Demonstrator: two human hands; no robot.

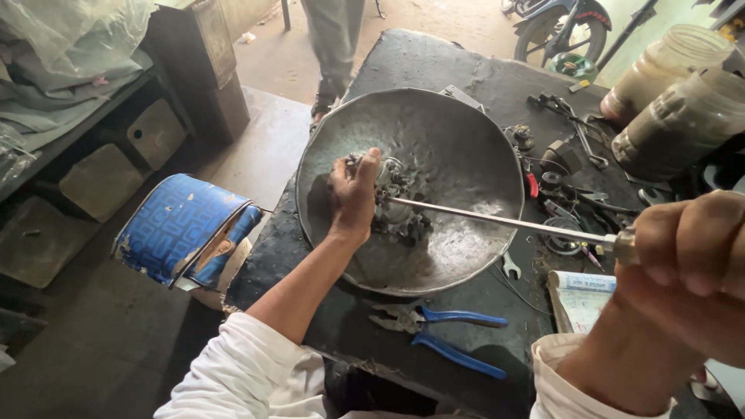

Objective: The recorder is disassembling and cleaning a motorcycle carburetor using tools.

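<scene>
A small greasy metal engine part (397, 208) lies in a wide dented metal bowl (458, 132) on a dark workbench. My left hand (353, 198) grips the part from its left side, thumb on top. My right hand (687, 260), close to the camera at the right edge, is closed around the handle of a long screwdriver (504, 223). The screwdriver's shaft runs leftward across the bowl and its tip meets the part.
Blue-handled pliers (446, 334) lie in front of the bowl. Loose tools and small parts (566, 163) crowd the bench to the right, with two cloudy plastic jars (675, 116) and a notepad (582, 299). A blue drum (182, 229) stands left. A person's legs (334, 46) and a scooter (559, 27) are beyond.
</scene>
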